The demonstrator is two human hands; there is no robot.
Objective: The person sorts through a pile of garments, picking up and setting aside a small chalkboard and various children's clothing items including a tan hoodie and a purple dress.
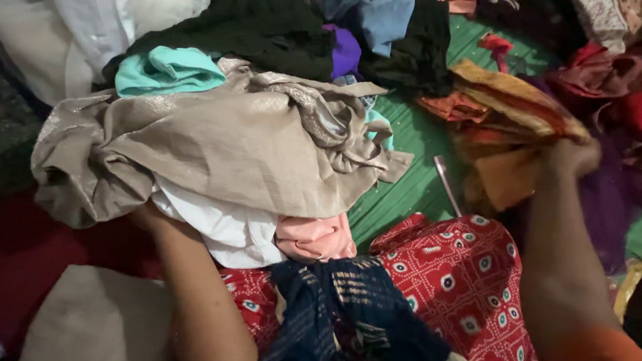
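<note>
The left hand [146, 216] is pushed up under a heap of cloth, so its fingers are hidden and I cannot tell whether they are spread or curled. Resting on them is a large crumpled beige-grey cloth with a faint sheen [220, 152], its long axis running left to right across the view. Tucked just beneath it, touching the wrist, is a folded white cotton piece [227, 233], and beside that to the right a soft pink roll of fabric [316, 237]. A mint-green folded cloth [166, 70] lies on the far edge of the beige one.

The right hand [573, 159] is raised, its fingers closed on a bunch of orange, mustard and red patterned fabric [507, 117], blurred, which hangs left and away from the fist. The two hands are well apart, each nearest its own bundle.

Between them lies a green woven mat [413, 163], with a thin pale metal strip [447, 184] on it, just left of the right wrist. Nearer the person is a red printed cloth with white flower dots [456, 275] and a dark blue striped cloth [347, 315]. Beyond the beige bundle sit a black textured garment [259, 26], a blue cloth [383, 11] and a purple scrap [343, 51]. No container is in view; everything lies in loose piles.
</note>
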